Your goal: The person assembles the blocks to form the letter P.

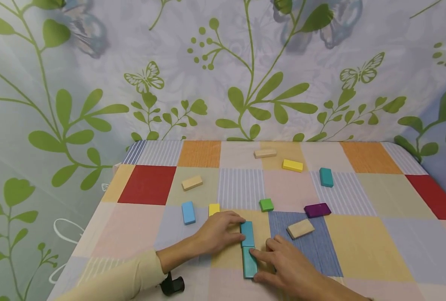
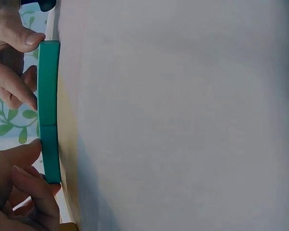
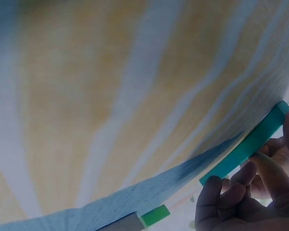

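Two teal wooden blocks lie flat, end to end, in a line running away from me. My left hand (image 1: pixel 217 235) holds the far teal block (image 1: pixel 247 235), with thumb and a finger at its left side and far end. At the near teal block (image 1: pixel 250 266), my right hand (image 1: pixel 284 263) grips the right side and near end between forefinger and thumb. In the left wrist view, the joint between near block (image 2: pixel 48 86) and far block (image 2: pixel 50 156) shows as a thin line. The right wrist view catches the teal row (image 3: pixel 253 144) edge-on beside the fingers.
Around them on the patchwork cloth (image 1: pixel 143 184) lie a blue block (image 1: pixel 188 212), a partly hidden yellow block (image 1: pixel 214 208), a green block (image 1: pixel 266 205), a plain wood block (image 1: pixel 300 228) and a purple block (image 1: pixel 317 210). Several more blocks lie farther back. A leaf-patterned curtain hangs behind.
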A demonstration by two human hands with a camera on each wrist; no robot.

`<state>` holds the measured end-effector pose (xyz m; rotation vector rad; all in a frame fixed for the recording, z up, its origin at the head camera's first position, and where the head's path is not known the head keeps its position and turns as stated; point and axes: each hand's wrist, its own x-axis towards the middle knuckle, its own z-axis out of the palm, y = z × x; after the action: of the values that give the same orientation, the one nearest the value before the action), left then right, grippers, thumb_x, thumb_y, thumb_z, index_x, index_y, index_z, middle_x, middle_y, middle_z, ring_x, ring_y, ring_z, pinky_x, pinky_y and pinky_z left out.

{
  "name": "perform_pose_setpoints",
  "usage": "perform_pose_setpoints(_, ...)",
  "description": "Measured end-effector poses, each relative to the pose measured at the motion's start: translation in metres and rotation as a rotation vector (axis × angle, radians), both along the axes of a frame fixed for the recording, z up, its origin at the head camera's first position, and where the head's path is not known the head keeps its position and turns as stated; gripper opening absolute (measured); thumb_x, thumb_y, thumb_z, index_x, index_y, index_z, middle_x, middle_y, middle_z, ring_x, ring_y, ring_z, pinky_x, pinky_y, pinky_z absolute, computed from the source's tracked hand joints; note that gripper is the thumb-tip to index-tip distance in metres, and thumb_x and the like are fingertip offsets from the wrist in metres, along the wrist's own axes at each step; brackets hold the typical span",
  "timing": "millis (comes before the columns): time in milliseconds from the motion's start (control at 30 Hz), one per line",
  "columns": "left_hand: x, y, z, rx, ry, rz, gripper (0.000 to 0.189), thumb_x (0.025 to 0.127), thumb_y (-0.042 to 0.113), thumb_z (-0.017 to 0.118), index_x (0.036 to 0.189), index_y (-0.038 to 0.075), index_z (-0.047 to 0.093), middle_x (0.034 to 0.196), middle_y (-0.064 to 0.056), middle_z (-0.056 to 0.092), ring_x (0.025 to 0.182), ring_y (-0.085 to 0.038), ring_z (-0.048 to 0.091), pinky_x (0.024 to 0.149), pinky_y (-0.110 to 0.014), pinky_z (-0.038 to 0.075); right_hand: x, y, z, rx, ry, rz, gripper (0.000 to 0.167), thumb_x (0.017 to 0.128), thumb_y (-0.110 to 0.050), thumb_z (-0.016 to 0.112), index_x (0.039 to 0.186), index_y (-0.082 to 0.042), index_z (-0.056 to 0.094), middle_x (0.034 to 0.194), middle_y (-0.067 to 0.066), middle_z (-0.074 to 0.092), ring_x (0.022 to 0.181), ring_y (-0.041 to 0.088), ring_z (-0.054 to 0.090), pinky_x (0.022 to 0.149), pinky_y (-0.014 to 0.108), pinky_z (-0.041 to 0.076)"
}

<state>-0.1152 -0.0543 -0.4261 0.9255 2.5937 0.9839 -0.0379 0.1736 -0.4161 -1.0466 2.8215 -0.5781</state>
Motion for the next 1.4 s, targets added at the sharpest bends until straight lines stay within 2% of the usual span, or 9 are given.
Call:
perform_pose_setpoints(200, 0.0, 0.001, 0.0, 0.01, 0.002, 0.007, 0.037, 0.088, 0.024, 0.076, 0.12, 0.007, 0.07, 0.118, 0.0, 0.068, 0.114, -0.012, 0.059, 0.099, -0.032, 0.044, 0.0, 0.0, 0.0, 0.005, 0.003, -0.01, 0.055, 0.088, -0.059, 0.063, 0.123, -0.018, 0.072, 0.081, -0.016, 0.034, 0.076, 0.003, 0.03, 0.063, 0.019, 0.028)
perform_pose_setpoints(600, 0.0, 0.0, -0.001, 0.017, -0.017, 0.022, 0.037, 0.087, 0.024, 0.077, 0.12, 0.008, 0.069, 0.118, 0.0, 0.068, 0.114, -0.014, 0.059, 0.099, -0.033, 0.045, -0.001, -0.001, 0.002, -0.009, -0.092, -0.036, 0.058, 0.089, -0.062, 0.059, 0.127, -0.019, 0.069, 0.083, -0.016, 0.039, 0.077, 0.004, 0.032, 0.062, 0.02, 0.03)
perform_pose_setpoints(833, 0.001, -0.001, -0.002, 0.022, -0.007, 0.019, 0.037, 0.088, 0.025, 0.076, 0.12, 0.009, 0.069, 0.119, 0.0, 0.068, 0.115, -0.014, 0.059, 0.099, -0.034, 0.045, -0.003, -0.005, 0.002, -0.038, 0.004, -0.069, 0.059, 0.093, -0.055, 0.06, 0.134, -0.012, 0.063, 0.081, -0.015, 0.036, 0.077, 0.005, 0.033, 0.063, 0.02, 0.031)
perform_pose_setpoints(967, 0.001, -0.002, -0.003, 0.027, -0.013, 0.029, 0.041, 0.089, 0.026, 0.075, 0.124, 0.006, 0.067, 0.123, -0.003, 0.067, 0.119, -0.017, 0.058, 0.1, -0.036, 0.044, -0.007, -0.007, 0.002, 0.008, -0.01, -0.093, 0.067, 0.092, -0.058, 0.058, 0.139, -0.009, 0.058, 0.083, -0.013, 0.038, 0.079, 0.007, 0.035, 0.065, 0.023, 0.032)
perform_pose_setpoints(1133, -0.001, -0.013, 0.001, 0.064, -0.046, 0.117, 0.047, 0.089, 0.027, 0.074, 0.13, 0.006, 0.064, 0.131, -0.005, 0.063, 0.124, -0.021, 0.055, 0.103, -0.042, 0.043, -0.008, -0.006, 0.0, 0.028, -0.069, -0.109, 0.07, 0.091, -0.061, 0.057, 0.138, -0.009, 0.059, 0.083, -0.012, 0.039, 0.078, 0.008, 0.034, 0.064, 0.023, 0.031)
perform_pose_setpoints(1300, -0.013, -0.042, 0.005, 0.065, -0.036, 0.233, 0.053, 0.086, 0.023, 0.078, 0.133, 0.004, 0.061, 0.134, -0.009, 0.061, 0.128, -0.026, 0.052, 0.105, -0.046, 0.04, -0.009, -0.005, -0.001, 0.02, -0.07, -0.105, 0.069, 0.092, -0.061, 0.055, 0.138, -0.011, 0.059, 0.085, -0.012, 0.041, 0.08, 0.008, 0.035, 0.065, 0.024, 0.033)
perform_pose_setpoints(1400, -0.021, -0.059, 0.008, 0.03, -0.045, 0.241, 0.056, 0.083, 0.022, 0.08, 0.132, 0.001, 0.061, 0.133, -0.01, 0.061, 0.128, -0.027, 0.052, 0.106, -0.046, 0.039, -0.009, -0.005, -0.001, 0.015, -0.067, -0.103, 0.069, 0.092, -0.062, 0.054, 0.138, -0.012, 0.059, 0.085, -0.013, 0.041, 0.079, 0.007, 0.034, 0.065, 0.023, 0.033)
